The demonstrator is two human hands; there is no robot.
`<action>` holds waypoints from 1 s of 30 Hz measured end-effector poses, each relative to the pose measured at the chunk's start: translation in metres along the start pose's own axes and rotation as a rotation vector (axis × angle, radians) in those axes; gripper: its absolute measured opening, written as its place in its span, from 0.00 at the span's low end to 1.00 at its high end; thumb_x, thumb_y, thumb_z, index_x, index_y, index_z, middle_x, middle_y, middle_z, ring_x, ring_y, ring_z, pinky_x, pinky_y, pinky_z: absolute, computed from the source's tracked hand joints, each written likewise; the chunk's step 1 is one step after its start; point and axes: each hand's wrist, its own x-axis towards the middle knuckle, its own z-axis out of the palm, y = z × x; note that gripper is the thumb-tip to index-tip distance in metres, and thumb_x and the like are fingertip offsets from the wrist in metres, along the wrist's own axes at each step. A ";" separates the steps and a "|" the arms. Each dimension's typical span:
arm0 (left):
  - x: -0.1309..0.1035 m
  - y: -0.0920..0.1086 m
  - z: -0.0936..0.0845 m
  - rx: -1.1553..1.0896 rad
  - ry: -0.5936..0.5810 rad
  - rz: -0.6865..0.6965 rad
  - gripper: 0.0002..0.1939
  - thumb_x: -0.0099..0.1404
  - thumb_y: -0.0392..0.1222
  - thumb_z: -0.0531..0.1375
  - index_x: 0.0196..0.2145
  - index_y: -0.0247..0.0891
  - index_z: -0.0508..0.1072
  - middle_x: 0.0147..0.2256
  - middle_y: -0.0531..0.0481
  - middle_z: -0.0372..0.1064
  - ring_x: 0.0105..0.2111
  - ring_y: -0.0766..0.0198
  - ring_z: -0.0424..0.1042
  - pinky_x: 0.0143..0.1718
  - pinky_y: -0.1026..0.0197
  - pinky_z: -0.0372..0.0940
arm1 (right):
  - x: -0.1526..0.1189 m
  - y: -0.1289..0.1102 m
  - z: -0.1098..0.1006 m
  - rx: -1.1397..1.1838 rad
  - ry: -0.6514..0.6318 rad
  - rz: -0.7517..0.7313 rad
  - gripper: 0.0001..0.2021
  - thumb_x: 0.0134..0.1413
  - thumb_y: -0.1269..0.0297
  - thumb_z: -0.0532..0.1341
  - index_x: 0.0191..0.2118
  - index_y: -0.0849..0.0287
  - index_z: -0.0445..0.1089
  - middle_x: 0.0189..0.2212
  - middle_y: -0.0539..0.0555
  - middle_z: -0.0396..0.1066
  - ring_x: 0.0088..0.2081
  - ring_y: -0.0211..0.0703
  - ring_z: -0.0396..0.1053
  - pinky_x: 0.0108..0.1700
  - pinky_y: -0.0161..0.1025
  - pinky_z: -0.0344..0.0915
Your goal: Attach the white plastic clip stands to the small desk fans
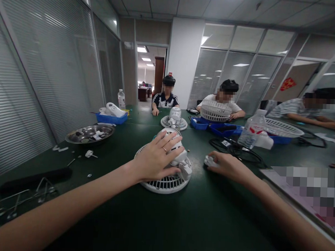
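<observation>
Water bottle [252, 132]; black cable [238, 151] beside right hand [228, 166]

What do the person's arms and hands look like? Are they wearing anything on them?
Both arms are bare all the way up, with no sleeves, gloves or watch showing. The left hand wears a thin ring on one finger. The right hand has nothing on it that can be seen. The nails look short and plain.

Both forearms were bare, with no sleeves in view. The left hand [155, 158] wore a thin ring [164, 150] on one finger.
</observation>
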 end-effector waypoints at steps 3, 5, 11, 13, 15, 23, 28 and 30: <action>-0.001 0.006 -0.003 -0.040 0.027 -0.060 0.29 0.64 0.58 0.52 0.54 0.35 0.63 0.59 0.38 0.55 0.60 0.48 0.51 0.62 0.40 0.40 | -0.003 -0.014 -0.015 0.276 0.005 -0.101 0.27 0.48 0.49 0.62 0.52 0.56 0.65 0.38 0.56 0.71 0.39 0.48 0.69 0.41 0.42 0.64; -0.001 0.006 -0.005 -0.067 0.045 -0.074 0.27 0.63 0.58 0.53 0.52 0.37 0.65 0.57 0.40 0.58 0.58 0.49 0.54 0.61 0.38 0.41 | -0.007 -0.026 -0.025 0.567 -0.050 -0.161 0.30 0.49 0.50 0.63 0.56 0.56 0.60 0.38 0.55 0.71 0.39 0.47 0.69 0.42 0.42 0.65; 0.002 0.012 -0.002 -0.134 0.154 -0.132 0.22 0.62 0.56 0.56 0.47 0.39 0.69 0.52 0.40 0.61 0.52 0.50 0.58 0.52 0.45 0.56 | -0.025 -0.059 -0.029 1.057 -0.425 -0.301 0.26 0.44 0.60 0.69 0.50 0.59 0.65 0.40 0.55 0.73 0.39 0.44 0.70 0.41 0.41 0.67; 0.002 0.020 0.000 -0.133 0.181 -0.185 0.19 0.63 0.53 0.56 0.47 0.39 0.69 0.52 0.41 0.62 0.53 0.50 0.57 0.52 0.44 0.56 | -0.029 -0.067 -0.027 1.068 -0.459 -0.324 0.23 0.43 0.63 0.70 0.46 0.59 0.67 0.40 0.54 0.73 0.39 0.44 0.70 0.43 0.41 0.66; 0.002 0.027 0.001 -0.135 0.188 -0.216 0.18 0.64 0.51 0.55 0.47 0.38 0.69 0.52 0.41 0.62 0.54 0.50 0.56 0.54 0.44 0.55 | -0.031 -0.072 -0.028 1.052 -0.425 -0.326 0.21 0.43 0.63 0.69 0.46 0.58 0.68 0.39 0.53 0.73 0.40 0.43 0.70 0.44 0.41 0.66; 0.002 0.029 0.001 -0.117 0.175 -0.218 0.17 0.64 0.49 0.55 0.47 0.38 0.70 0.52 0.42 0.61 0.55 0.51 0.55 0.56 0.44 0.53 | -0.037 -0.083 -0.028 0.974 -0.335 -0.333 0.20 0.45 0.58 0.68 0.43 0.59 0.66 0.40 0.54 0.72 0.41 0.45 0.70 0.44 0.42 0.66; 0.003 0.028 -0.002 -0.133 0.157 -0.221 0.15 0.65 0.47 0.54 0.46 0.39 0.70 0.53 0.43 0.61 0.55 0.52 0.55 0.56 0.45 0.53 | -0.037 -0.089 -0.022 1.051 -0.343 -0.313 0.18 0.44 0.58 0.69 0.39 0.59 0.65 0.34 0.50 0.71 0.35 0.41 0.69 0.37 0.37 0.65; 0.003 0.028 -0.003 -0.143 0.153 -0.219 0.15 0.66 0.46 0.54 0.47 0.39 0.70 0.53 0.44 0.61 0.55 0.52 0.54 0.56 0.46 0.53 | -0.038 -0.091 -0.022 1.043 -0.347 -0.307 0.18 0.45 0.57 0.68 0.39 0.59 0.66 0.35 0.51 0.71 0.36 0.42 0.69 0.38 0.38 0.65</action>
